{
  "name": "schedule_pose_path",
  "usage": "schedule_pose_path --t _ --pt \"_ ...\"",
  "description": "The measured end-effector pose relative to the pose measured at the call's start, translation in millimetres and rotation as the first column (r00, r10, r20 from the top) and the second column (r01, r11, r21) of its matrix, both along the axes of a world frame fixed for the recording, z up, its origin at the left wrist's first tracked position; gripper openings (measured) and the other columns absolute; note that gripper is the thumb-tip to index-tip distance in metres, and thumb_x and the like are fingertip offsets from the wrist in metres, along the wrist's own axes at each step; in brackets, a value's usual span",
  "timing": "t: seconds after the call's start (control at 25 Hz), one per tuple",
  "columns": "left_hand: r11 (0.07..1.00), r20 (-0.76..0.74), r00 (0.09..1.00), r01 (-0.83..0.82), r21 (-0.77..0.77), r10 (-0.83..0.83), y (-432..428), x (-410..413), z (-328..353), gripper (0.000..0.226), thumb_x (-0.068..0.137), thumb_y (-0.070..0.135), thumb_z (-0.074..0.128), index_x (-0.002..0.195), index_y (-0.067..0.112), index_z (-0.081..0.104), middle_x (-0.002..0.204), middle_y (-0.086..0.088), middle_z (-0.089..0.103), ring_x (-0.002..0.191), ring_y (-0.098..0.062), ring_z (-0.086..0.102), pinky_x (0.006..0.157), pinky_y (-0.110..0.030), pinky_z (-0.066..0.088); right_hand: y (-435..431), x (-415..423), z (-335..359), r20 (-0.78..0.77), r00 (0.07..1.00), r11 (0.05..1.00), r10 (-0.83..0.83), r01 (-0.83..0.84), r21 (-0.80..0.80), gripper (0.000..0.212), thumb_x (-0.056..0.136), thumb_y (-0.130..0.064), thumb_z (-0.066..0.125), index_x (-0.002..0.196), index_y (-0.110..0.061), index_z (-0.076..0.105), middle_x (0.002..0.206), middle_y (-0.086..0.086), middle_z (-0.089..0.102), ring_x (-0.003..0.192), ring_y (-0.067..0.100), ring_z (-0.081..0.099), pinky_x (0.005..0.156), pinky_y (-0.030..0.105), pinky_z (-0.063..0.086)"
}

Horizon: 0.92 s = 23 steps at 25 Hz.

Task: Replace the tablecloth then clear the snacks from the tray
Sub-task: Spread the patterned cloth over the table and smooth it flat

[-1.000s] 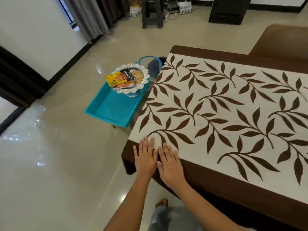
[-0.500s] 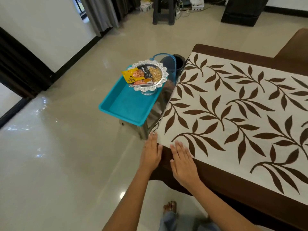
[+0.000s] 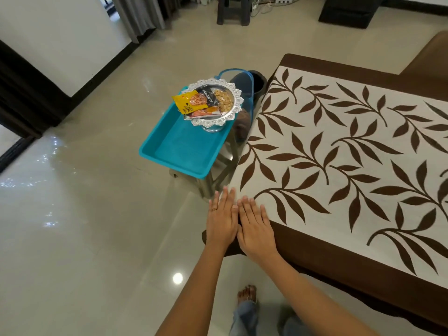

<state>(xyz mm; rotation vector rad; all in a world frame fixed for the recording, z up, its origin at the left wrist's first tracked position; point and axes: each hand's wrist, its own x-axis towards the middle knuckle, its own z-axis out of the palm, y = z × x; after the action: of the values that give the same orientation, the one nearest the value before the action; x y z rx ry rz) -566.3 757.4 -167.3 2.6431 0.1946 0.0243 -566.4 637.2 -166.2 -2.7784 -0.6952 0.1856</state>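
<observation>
A cream tablecloth (image 3: 339, 151) with brown leaves and a brown border covers the table on the right. My left hand (image 3: 220, 219) and my right hand (image 3: 254, 224) lie flat side by side, fingers straight, pressing on the cloth's near left corner. To the left a turquoise tray (image 3: 174, 151) rests on a small stool. On the tray's far end stands a silver dish (image 3: 232, 112) holding a yellow snack packet (image 3: 185, 103), a black almond packet (image 3: 206, 98) and loose nuts (image 3: 224, 101).
A blue-rimmed transparent container (image 3: 242, 76) and a dark pot (image 3: 259, 83) stand behind the tray beside the table. My foot (image 3: 247, 295) is on the glossy floor below. A dark stool (image 3: 232, 8) and a black cabinet (image 3: 349, 10) stand far back.
Both hands have slid left along the cloth to its corner, staying flat. My view has shifted, so the tray sits nearer the middle of the frame.
</observation>
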Motion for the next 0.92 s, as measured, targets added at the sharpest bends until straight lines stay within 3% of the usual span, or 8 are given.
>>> schedule_pose_path --t 0.08,0.36,0.48,0.56,0.72,0.92 --pt "0.996 -0.034 0.999 -0.028 0.083 0.031 2.7 -0.9 -6.1 0.061 0.098 0.047 -0.002 0.154 0.023 0.009 0.16 -0.002 0.012 0.148 -0.021 0.003 0.12 -0.04 0.005 -15.4 -1.5 -4.8 0.007 0.998 0.998 -0.06 0.061 -0.012 0.059 0.099 -0.037 0.026 0.151 -0.011 0.022 0.159 0.007 0.017 0.148 0.021 0.011 0.117 0.046 0.014" --pt "0.997 -0.105 0.994 -0.016 0.081 0.025 3.7 0.5 -2.9 0.061 0.096 0.048 0.0 0.153 0.028 0.004 0.16 -0.003 0.013 0.148 -0.023 0.004 0.12 -0.04 0.003 -144.1 -16.1 -1.8 0.014 0.948 0.945 -0.318 0.318 -0.076 0.062 0.098 -0.046 0.004 0.153 -0.018 0.006 0.161 -0.001 0.004 0.148 0.011 -0.006 0.12 0.037 -0.003" --pt "0.972 -0.054 0.997 -0.047 0.228 0.061 0.0 2.9 6.3 0.06 0.098 0.043 0.012 0.152 0.019 0.02 0.157 -0.01 0.024 0.146 -0.03 0.015 0.119 -0.047 -0.001 -183.0 -23.3 6.2 -0.016 0.913 0.91 -0.408 0.405 -0.081 0.065 0.097 -0.049 0.001 0.153 -0.016 0.003 0.161 0.002 0.001 0.147 0.011 -0.01 0.119 0.032 -0.01" --pt "0.97 0.008 1.0 -0.019 0.244 0.018 -21.9 6.3 16.0 0.056 0.099 0.038 0.022 0.148 0.013 0.032 0.154 -0.013 0.03 0.145 -0.03 0.021 0.119 -0.048 0.0 -157.0 -21.2 10.8 -0.023 0.922 0.921 -0.386 0.384 -0.059 0.064 0.098 -0.046 0.007 0.153 -0.014 0.003 0.161 0.003 -0.001 0.148 0.013 -0.01 0.119 0.031 -0.011" --pt "0.967 -0.015 0.983 0.182 0.18 -0.182 -65.1 -4.6 5.7 0.056 0.101 0.046 0.011 0.153 0.025 0.016 0.159 -0.004 0.014 0.148 -0.022 0.007 0.119 -0.048 0.009 -86.8 -20.8 4.9 -0.024 0.977 0.977 -0.211 0.21 -0.034 0.059 0.1 -0.038 0.018 0.152 -0.012 0.016 0.16 0.006 0.009 0.149 0.017 0.003 0.118 0.04 0.004" --pt "0.959 -0.082 0.984 0.171 0.226 -0.156 -61.6 -6.3 2.0 0.059 0.097 0.051 0.016 0.153 0.032 0.01 0.16 0.001 0.011 0.148 -0.018 0.003 0.12 -0.045 0.002 -136.4 -29.7 1.2 -0.002 0.968 0.964 -0.252 0.251 -0.094 0.061 0.099 -0.041 0.018 0.154 -0.015 0.008 0.161 0.001 0.003 0.148 0.015 -0.003 0.118 0.042 0.003"
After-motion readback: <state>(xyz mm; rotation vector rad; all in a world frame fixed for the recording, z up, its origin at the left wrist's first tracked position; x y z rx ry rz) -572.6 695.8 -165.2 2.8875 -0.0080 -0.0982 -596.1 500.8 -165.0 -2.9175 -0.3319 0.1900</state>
